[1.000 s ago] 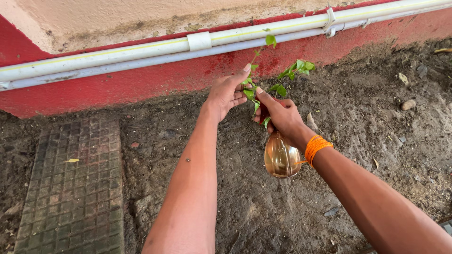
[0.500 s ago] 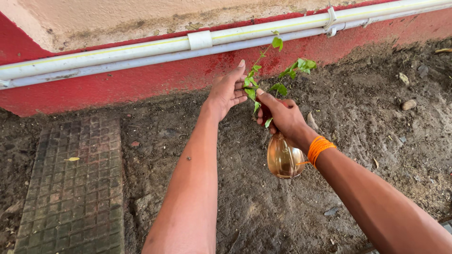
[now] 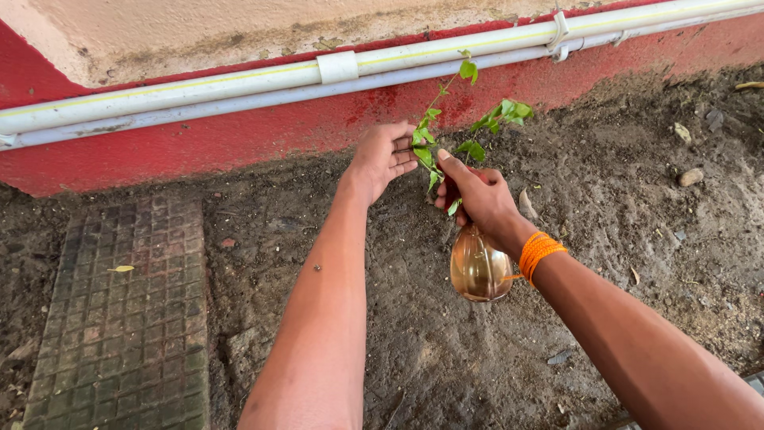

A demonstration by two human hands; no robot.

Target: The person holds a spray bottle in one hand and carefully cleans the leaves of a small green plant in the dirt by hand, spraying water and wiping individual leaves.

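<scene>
A small green-leaved plant point(image 3: 469, 119) grows from bare soil close to a red wall. My left hand point(image 3: 383, 155) reaches to its left side, fingers curled around the leafy stem. My right hand point(image 3: 476, 195), with orange thread point(image 3: 535, 248) wound around the wrist, grips the neck of an amber, round-bodied spray bottle point(image 3: 476, 267) that hangs below the hand, its head pointing at the plant's lower leaves.
Two white pipes point(image 3: 239, 91) run along the red wall base point(image 3: 199, 143). A dark brick-patterned paving slab point(image 3: 127, 318) lies at the left. Brown soil point(image 3: 637, 207) with small stones point(image 3: 689, 177) spreads to the right and towards me.
My left hand's fingers, raised and spread beside the plant before, have curled down onto the stem. The right hand and bottle have hardly moved.
</scene>
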